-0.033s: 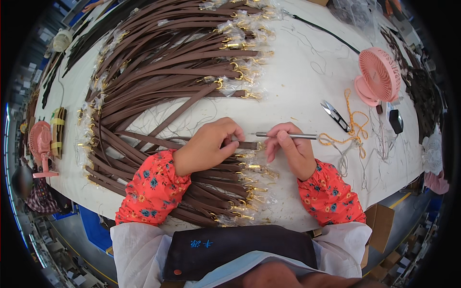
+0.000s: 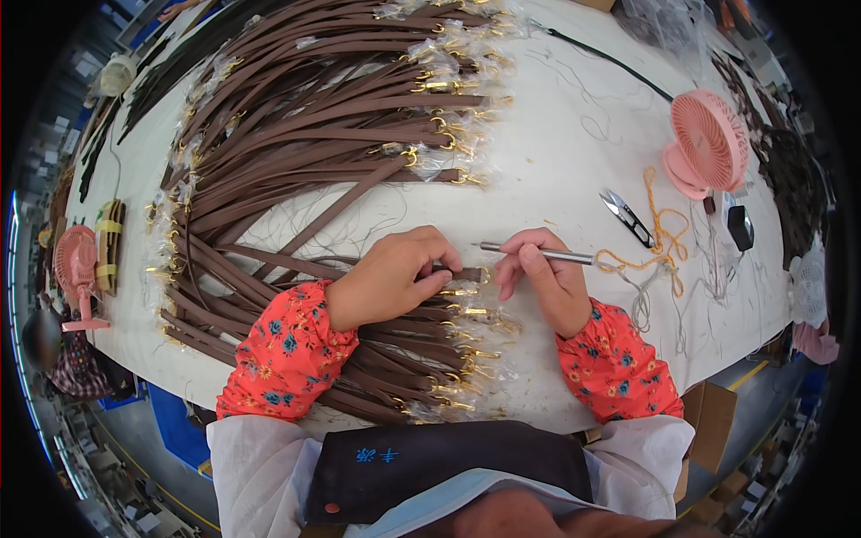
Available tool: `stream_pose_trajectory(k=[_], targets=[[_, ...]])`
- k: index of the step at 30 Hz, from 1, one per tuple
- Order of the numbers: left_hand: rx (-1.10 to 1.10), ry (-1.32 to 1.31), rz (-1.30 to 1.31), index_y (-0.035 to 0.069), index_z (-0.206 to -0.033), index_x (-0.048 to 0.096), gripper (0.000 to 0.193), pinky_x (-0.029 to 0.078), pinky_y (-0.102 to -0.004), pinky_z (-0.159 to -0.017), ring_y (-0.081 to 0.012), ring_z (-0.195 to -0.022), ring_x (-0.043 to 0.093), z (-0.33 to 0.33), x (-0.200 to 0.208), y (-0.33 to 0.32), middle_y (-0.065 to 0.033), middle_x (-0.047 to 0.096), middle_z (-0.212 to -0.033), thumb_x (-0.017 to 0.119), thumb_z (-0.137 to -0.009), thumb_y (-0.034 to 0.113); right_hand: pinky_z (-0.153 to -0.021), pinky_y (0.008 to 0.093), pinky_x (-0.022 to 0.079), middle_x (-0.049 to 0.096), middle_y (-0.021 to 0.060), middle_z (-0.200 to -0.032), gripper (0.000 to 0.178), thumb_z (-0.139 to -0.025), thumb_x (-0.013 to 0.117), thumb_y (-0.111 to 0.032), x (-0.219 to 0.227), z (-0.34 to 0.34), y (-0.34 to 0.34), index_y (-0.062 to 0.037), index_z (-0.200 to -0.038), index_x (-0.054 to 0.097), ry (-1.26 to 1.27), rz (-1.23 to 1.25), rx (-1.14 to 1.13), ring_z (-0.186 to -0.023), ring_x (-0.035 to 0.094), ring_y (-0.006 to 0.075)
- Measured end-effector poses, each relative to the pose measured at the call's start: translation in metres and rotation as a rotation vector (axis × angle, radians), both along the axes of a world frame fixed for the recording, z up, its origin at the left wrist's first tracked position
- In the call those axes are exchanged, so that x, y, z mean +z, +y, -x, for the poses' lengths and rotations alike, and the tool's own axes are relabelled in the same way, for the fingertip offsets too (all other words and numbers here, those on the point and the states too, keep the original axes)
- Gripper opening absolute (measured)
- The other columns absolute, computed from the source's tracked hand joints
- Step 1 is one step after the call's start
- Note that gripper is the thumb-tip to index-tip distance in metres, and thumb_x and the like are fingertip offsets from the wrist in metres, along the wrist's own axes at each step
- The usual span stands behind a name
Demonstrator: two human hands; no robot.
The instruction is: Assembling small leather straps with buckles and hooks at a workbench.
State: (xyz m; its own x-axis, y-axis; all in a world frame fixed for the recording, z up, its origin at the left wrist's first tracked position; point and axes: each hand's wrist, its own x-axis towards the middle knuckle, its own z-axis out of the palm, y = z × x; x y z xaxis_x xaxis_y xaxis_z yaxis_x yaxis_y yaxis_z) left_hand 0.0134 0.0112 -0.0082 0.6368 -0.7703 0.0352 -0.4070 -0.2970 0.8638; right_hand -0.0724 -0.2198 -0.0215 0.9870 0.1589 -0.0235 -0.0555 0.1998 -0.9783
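Observation:
My left hand (image 2: 387, 276) is closed on a brown strap (image 2: 468, 275), with thumb and fingers pinching it near its right end. A gold-coloured metal fitting shows at that end. In my right hand (image 2: 547, 282) is a slim silver metal tool (image 2: 567, 256), pen-shaped, gripped between thumb and fingers. Its thin pointed tip is turned left, just above the strap's end and apart from it. Under and below my left hand lie more brown straps (image 2: 404, 363) with gold hooks, several wrapped in clear plastic.
Beyond my hands spreads a large pile of brown straps (image 2: 314, 108). To the right lie thread snips (image 2: 626, 218) and a knotted orange cord (image 2: 662, 235). A pink fan (image 2: 708, 139) stands at the right, another pink fan (image 2: 75, 264) at the left. A black cable (image 2: 610, 63) crosses the far table.
My left hand has shifted slightly right along the strap, closer to its end. The tool in my right hand has tilted and moved slightly right.

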Motion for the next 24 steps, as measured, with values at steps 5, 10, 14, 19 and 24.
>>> stream_pose_trajectory(k=[5,10,14,19,24], targets=[[-0.357,0.315,-0.158,0.002,-0.095,0.07,0.014,0.051,-0.0302,-0.066,-0.0187,-0.068,0.066,0.001,0.014,0.006,-0.0087,0.07,-0.078,0.071,-0.085,0.011,-0.071,0.0303,0.052,0.064,0.012,-0.091,0.021,-0.104,0.046,-0.018,0.006,0.001,0.001,0.0018,-0.109,0.054,-0.095,0.143,0.022,-0.073,0.066,0.0185],[-0.16,0.13,-0.146,0.003,-0.099,0.067,0.017,0.051,-0.0343,-0.069,-0.0237,-0.075,0.064,-0.008,0.019,0.008,-0.0109,0.067,-0.086,0.069,-0.084,0.009,-0.07,0.0261,0.053,0.067,0.0107,-0.092,0.016,-0.101,0.052,-0.014,0.005,0.007,0.002,-0.0003,-0.109,0.056,-0.1,0.216,0.103,-0.077,0.069,0.0145],[0.411,-0.901,-0.126,0.003,-0.102,0.063,0.022,0.048,-0.0418,-0.08,-0.0316,-0.088,0.06,-0.035,0.011,0.017,-0.0128,0.062,-0.094,0.068,-0.081,0.005,-0.069,0.026,0.054,0.068,0.0104,-0.092,0.017,-0.101,0.052,-0.014,0.005,0.007,0.003,-0.0004,-0.109,0.057,-0.118,0.244,0.118,-0.078,0.07,0.0151],[0.394,-0.714,-0.276,0.003,-0.108,0.06,0.03,0.047,-0.0433,-0.082,-0.0342,-0.092,0.059,-0.044,-0.004,0.037,-0.0132,0.061,-0.097,0.069,-0.079,0.003,-0.069,0.0265,0.054,0.068,0.0104,-0.092,0.018,-0.101,0.052,-0.014,0.003,0.006,0.003,-0.0002,-0.11,0.057,-0.144,0.239,0.112,-0.078,0.071,0.0154],[0.39,-0.598,-0.22,0.003,-0.109,0.06,0.032,0.048,-0.0409,-0.078,-0.0344,-0.09,0.06,-0.039,-0.007,0.031,-0.0125,0.061,-0.092,0.069,-0.079,0.002,-0.068,0.0266,0.054,0.068,0.0104,-0.092,0.017,-0.101,0.052,-0.014,0.002,0.007,0.001,0.0002,-0.109,0.058,-0.194,0.249,0.094,-0.076,0.07,0.0157]])
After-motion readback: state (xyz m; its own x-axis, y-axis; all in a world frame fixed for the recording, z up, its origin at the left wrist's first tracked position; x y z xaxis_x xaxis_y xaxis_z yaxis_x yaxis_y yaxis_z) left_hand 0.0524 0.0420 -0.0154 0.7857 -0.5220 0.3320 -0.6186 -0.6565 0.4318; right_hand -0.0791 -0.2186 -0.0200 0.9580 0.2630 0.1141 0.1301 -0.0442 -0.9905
